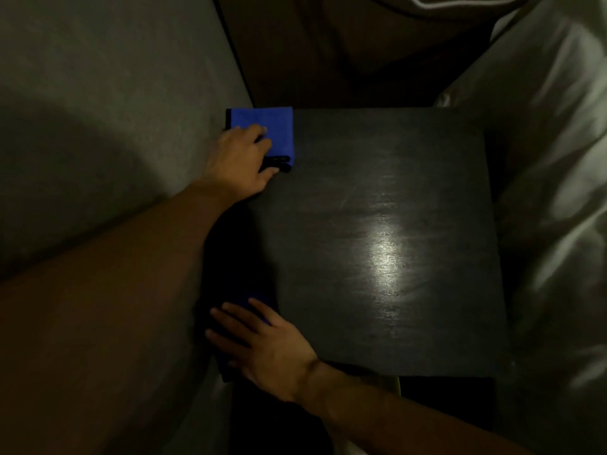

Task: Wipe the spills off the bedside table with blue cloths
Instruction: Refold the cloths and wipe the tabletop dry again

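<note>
**Fingers flat on two blue cloths at the desk's left edge**

Fingers (259, 133) of the left hand (241, 159) are seen curled loosely over a folded blue cloth (276, 126) at the far left corner of the desk (377, 224), pressing it down rather than pinching it; whether the thumb tucks under a fold cannot be told. Nearer the camera, the right hand (262, 343) is laid with its fingers spread and flat on a second blue cloth (259, 305), which is mostly hidden in shadow at the near left edge, only a small strip of blue being visible.

Both cloths are judged to be soft, light and limp, likely a thick pile fabric bound with a dark edge. They would be best controlled by a flat palm with downward pressure, or taken up by a pinch at a folded edge; a loose corner could bunch or drag off the side.

To the left, a plain grey upholstered surface is seen touching the desk. The desk top itself is dark, matte and wood-grained, with a bright patch of reflected light near its middle showing faint streaks; no distinct spill can be made out. To the right, pale rumpled bedding (558, 159) lies just beside the desk. The room is dim.
</note>
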{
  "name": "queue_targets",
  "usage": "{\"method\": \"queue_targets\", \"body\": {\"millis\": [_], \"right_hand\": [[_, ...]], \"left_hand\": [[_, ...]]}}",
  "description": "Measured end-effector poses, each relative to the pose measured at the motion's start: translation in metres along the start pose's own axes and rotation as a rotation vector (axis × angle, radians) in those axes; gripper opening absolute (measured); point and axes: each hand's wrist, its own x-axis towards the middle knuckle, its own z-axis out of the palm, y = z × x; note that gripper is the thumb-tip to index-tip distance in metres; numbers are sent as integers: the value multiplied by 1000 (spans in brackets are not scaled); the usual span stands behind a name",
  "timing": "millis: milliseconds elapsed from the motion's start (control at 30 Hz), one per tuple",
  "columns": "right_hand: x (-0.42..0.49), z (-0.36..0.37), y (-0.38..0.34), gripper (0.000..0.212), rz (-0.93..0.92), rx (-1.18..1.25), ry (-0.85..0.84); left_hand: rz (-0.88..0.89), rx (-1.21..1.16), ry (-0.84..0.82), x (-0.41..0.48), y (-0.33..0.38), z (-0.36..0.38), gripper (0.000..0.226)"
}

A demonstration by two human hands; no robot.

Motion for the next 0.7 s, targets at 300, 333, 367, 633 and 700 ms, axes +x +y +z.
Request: {"method": "queue_targets", "body": {"millis": [300, 333, 367, 633, 700], "right_hand": [[25, -4, 4, 59, 102, 45, -1], [33, -4, 6, 58, 125, 49, 3], [40, -5, 10, 57, 142, 55, 3], [85, -12, 57, 57, 301, 83, 68], [93, -14, 69, 57, 315, 91, 69]], "left_hand": [[-65, -203, 22, 9, 5, -8, 30], [-75, -237, 25, 10, 3, -9, 26], [-86, -284, 25, 10, 3, -11, 23], [-150, -526, 118, 20, -3, -23, 18], [-192, -523, 168, 24, -4, -24, 20]]}}
